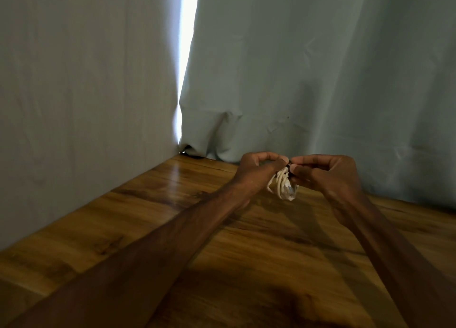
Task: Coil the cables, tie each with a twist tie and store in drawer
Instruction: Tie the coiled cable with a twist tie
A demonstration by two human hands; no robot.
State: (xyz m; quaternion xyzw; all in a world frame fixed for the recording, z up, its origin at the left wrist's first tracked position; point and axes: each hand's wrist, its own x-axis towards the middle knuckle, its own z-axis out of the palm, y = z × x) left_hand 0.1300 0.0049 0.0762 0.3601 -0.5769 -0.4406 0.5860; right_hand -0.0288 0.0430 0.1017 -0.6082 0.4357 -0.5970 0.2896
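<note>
Above the table [148, 216], the left hand [256, 170] and right hand [328, 172] are pinching a dark tie [289, 168]; the coiled white cable [282, 184] is hanging just below both fingertips.

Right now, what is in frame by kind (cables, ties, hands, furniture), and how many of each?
white coiled cable: 1
dark twist tie, mostly hidden between the fingertips: 1
hands, left hand and right hand: 2
wooden table: 1
Total: 5
</note>
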